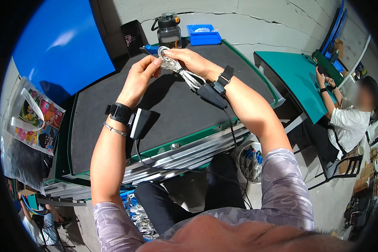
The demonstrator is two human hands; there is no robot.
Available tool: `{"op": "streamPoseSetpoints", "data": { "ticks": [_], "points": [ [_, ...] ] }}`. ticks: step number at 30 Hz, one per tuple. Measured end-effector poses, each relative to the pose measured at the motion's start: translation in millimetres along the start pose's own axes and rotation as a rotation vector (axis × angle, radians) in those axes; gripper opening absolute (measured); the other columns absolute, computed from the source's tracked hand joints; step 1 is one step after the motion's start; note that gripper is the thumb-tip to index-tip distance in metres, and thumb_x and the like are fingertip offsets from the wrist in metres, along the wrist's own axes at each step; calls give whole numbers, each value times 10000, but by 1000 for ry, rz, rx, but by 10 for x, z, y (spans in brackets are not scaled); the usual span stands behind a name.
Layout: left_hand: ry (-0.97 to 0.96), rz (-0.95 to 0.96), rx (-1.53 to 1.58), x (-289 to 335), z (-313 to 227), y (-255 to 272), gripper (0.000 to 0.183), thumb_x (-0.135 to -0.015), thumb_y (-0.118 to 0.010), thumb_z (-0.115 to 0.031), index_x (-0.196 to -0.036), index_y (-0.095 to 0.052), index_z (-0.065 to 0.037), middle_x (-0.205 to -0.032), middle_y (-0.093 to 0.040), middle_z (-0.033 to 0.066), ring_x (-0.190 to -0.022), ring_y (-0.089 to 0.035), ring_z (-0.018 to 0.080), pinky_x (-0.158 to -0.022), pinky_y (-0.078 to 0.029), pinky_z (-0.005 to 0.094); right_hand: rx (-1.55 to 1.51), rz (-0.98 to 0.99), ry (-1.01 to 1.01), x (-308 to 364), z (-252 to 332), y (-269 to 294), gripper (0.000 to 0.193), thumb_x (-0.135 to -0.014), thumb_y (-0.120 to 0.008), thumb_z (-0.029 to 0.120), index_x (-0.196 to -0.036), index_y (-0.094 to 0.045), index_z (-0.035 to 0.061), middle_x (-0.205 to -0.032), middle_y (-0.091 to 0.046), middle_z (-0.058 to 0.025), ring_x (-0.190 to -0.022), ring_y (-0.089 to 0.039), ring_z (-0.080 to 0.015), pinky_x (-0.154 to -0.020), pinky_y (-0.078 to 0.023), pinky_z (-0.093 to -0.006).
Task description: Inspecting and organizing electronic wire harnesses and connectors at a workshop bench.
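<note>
A coiled silvery cable (188, 77) hangs between my two hands over the dark mat of the workbench. A thin black tie (179, 70) wraps its middle. My right hand (192, 61) is closed on the upper part of the coil, its thumb and fingers around the strands. My left hand (143, 75) is closed too, thumb and fingertips pinching the cable beside its top loop. A blue connector end (151, 49) shows just beyond the left fingertips. The fingers hide part of the coil.
A dark bottle (169, 32) and a blue box (205, 38) stand at the bench's (109, 105) back. Below sit a white bucket (259, 178) and a heap of cables (140, 216). Cords run from my wrist devices (140, 124). Another person (350, 119) sits at a green table (287, 75).
</note>
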State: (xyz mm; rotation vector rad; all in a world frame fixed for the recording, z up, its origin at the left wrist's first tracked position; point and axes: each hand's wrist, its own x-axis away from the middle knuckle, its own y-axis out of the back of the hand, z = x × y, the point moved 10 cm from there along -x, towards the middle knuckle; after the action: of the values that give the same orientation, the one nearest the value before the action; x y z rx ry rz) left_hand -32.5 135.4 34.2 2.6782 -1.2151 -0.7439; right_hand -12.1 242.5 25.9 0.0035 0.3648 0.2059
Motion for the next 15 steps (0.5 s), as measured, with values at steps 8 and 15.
{"op": "streamPoseSetpoints", "data": {
  "ticks": [8,15],
  "points": [
    [-139,-28,-101,-9,-120,42,234,-993,-567,-254,-950,-603,-26,-828,-547,-12,-798,-486,89,-765,-417,243,-39,5,-22,-25,-54,-17,378,-1019,-485,352,-1102,-642,19,-999,-638,-11,-904,-572,-87,-821,-456,-248],
    [-83,-10,-98,-22,-28,56,281,-1009,-537,-296,-958,-621,-32,-851,-583,-7,-814,-523,91,-776,-437,229,-49,55,14,21,37,-97,378,-1023,-478,345,-1097,-635,9,-1015,-656,-36,-942,-593,-103,-856,-463,-253]
  ]
}}
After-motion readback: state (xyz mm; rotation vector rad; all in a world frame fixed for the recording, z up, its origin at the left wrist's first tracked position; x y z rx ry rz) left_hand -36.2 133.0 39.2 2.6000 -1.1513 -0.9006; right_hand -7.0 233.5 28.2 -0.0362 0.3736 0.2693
